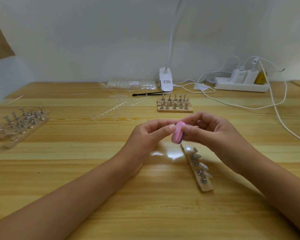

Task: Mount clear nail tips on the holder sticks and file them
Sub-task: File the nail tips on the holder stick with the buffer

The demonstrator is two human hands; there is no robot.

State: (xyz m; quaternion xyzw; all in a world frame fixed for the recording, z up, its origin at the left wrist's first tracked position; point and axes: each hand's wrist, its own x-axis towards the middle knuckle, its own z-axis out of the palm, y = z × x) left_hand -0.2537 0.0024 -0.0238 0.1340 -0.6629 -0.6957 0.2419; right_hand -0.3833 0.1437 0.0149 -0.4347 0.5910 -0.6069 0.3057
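- Left hand (151, 134): thumb and fingers curled in, tips pinched tight against the file. I cannot tell what they pinch.
- Right hand (213, 134): fingers curled round a pink nail file (177, 132) with a purple side, held above the wooden table (76, 170).
- At five o'clock from the hands, just below them, lies a wooden strip (205, 187) of metal holder sticks. Clear nail tips (203, 165) sit on several.
- At twelve o'clock, stacked holder strips (174, 105); beyond them a black brush (149, 94) and a white clip lamp (165, 82).
- At eleven o'clock, clear tip racks (114, 110) and a bag of tips (132, 84).
- At nine o'clock, more holder strips (19, 123).
- At two o'clock, a power strip (241, 86).
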